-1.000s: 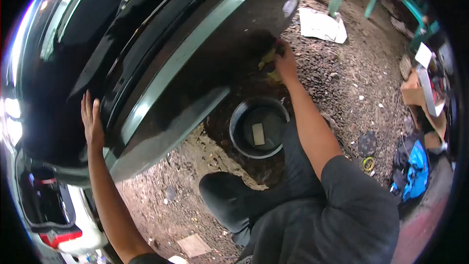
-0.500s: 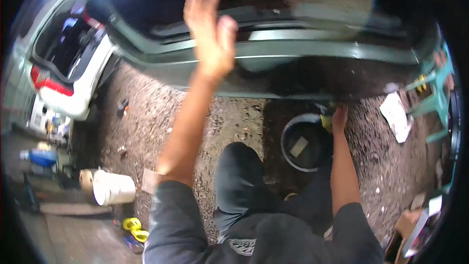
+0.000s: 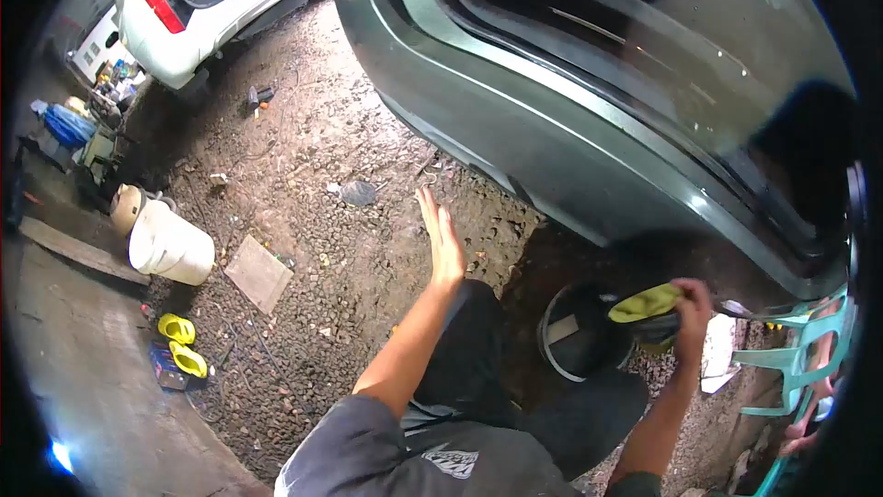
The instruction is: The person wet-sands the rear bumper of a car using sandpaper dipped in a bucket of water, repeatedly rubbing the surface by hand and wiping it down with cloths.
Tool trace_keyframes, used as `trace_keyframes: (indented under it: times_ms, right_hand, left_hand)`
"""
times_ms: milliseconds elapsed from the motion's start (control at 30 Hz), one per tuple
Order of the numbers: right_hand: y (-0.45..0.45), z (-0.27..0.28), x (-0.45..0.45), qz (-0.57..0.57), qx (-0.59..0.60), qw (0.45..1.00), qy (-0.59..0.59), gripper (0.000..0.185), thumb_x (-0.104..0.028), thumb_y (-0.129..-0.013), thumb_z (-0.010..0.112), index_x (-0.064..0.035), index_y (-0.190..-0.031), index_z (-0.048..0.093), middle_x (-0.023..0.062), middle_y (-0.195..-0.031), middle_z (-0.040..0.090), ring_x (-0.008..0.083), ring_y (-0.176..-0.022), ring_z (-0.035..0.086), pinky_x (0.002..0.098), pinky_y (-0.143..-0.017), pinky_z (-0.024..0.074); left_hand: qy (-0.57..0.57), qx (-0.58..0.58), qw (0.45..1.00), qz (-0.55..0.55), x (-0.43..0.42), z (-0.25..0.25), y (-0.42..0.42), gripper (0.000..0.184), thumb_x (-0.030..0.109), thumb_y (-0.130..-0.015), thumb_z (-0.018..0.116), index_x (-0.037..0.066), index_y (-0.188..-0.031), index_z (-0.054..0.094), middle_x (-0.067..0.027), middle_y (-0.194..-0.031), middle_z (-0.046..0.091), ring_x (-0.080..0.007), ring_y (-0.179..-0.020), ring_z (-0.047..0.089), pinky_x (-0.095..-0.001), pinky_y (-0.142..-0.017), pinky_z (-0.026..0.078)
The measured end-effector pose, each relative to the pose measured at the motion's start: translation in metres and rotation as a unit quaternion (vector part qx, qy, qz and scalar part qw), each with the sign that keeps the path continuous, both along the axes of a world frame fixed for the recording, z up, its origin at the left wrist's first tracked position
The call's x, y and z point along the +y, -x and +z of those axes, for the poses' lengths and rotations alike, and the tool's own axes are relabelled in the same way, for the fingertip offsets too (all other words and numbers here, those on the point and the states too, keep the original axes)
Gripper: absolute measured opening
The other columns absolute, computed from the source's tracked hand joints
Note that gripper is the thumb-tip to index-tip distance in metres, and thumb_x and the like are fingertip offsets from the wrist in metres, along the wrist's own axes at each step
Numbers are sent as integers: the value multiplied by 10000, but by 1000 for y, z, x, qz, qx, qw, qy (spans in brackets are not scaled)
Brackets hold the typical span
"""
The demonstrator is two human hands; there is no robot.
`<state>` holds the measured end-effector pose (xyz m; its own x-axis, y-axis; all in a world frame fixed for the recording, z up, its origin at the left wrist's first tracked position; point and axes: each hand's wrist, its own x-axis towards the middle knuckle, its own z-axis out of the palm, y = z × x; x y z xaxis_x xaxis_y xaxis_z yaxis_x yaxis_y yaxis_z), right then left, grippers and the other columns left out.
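Observation:
My left hand (image 3: pixel 443 244) is in the air over the gravel, fingers stretched out and holding nothing. It is apart from the dark green car (image 3: pixel 515 120). At the right, my right hand (image 3: pixel 693 313) is closed on one end of a yellow-green cloth (image 3: pixel 647 302), which may be a sponge. The cloth is above the right side of a dark round tub (image 3: pixel 546 347) on the ground between my legs and the car. A pale rectangular piece (image 3: pixel 563 328) shows inside the tub.
A white car (image 3: pixel 166 46) stands upper left. On the left are a white bucket (image 3: pixel 172 244), a flat square board (image 3: pixel 258 274) and yellow clogs (image 3: pixel 188 359). Green plastic chairs (image 3: pixel 782 359) and a white sheet (image 3: pixel 718 354) are at the right. The ground is rough gravel.
My view has turned, so the car now slants across the right. My left hand has come down from the car. My right hand has lifted the yellow-green cloth above the tub's side.

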<state>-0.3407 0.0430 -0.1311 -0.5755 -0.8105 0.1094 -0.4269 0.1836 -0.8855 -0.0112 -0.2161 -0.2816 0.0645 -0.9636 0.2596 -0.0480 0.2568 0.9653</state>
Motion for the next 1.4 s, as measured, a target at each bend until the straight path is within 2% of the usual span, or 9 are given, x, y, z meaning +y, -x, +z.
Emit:
trace_keyframes:
  times_ms: [200,267,367,467,633,800,1033,1133,1400]
  right_hand:
    - [-29,162,-125,57,288,922,251,333,-141,-917,464,12,-1162,630,93,-1169,627,184,-1150,536,315,-1039,372]
    - [-12,168,-188,60,51,966,246,325,-108,-924,446,20,-1163,624,77,-1147,621,166,-1117,539,297,-1019,373]
    - [3,151,-244,41,140,968,206,316,-114,-929,445,1,-1156,632,67,-1079,632,154,-1055,569,284,-965,414]
    - [7,153,-248,37,-77,977,194,327,-123,-928,439,5,-1173,614,84,-1102,630,162,-1061,587,282,-958,438]
    - [6,147,-250,33,94,966,239,314,-101,-891,426,-3,-1128,607,87,-1014,640,151,-887,630,282,-790,512]
    - [1,151,-251,1,7,973,230,314,-106,-882,431,-1,-1120,607,82,-996,634,138,-861,621,274,-772,508]
    - [0,149,-253,-17,3,972,234,319,-113,-881,437,-1,-1126,608,85,-1017,627,131,-849,613,270,-768,504]
    - [8,147,-251,8,-19,976,219,321,-110,-916,421,20,-1142,610,81,-1103,621,158,-1030,583,278,-935,441]
    - [3,148,-251,10,9,971,239,309,-115,-899,438,15,-1118,613,89,-1045,630,153,-907,627,285,-813,509]
  left_hand:
    - [9,25,998,65,-90,69,25,746,493,-1060,233,-40,-1560,82,-217,-1647,-44,-310,-1533,-56,-397,-1233,-17]
    - [-3,86,994,66,-128,76,43,771,503,-1057,237,-52,-1555,45,-229,-1642,-63,-322,-1531,-63,-403,-1232,-29]
    - [-2,55,988,144,-164,79,61,782,496,-1059,230,-59,-1548,-23,-259,-1631,-63,-333,-1530,-56,-410,-1233,-35]
    - [31,169,973,154,-236,59,32,787,517,-1058,217,-76,-1545,44,-231,-1642,-33,-315,-1533,-23,-398,-1235,-13]
    - [42,248,965,75,-390,18,-39,819,572,-1043,241,-66,-1546,133,-215,-1640,102,-293,-1527,83,-375,-1235,66]
    - [25,340,940,17,-362,51,-38,809,559,-1045,263,-67,-1543,143,-224,-1626,163,-313,-1509,170,-377,-1224,127]
    - [73,191,966,158,-307,58,-4,779,521,-1061,217,-90,-1537,132,-222,-1638,110,-298,-1526,108,-376,-1233,81]
    - [50,127,972,193,-266,68,15,795,545,-1053,185,-82,-1539,135,-236,-1636,92,-309,-1531,71,-390,-1239,42]
    - [49,80,975,202,-210,75,47,783,532,-1054,170,-62,-1552,56,-235,-1642,28,-325,-1533,17,-420,-1236,0]
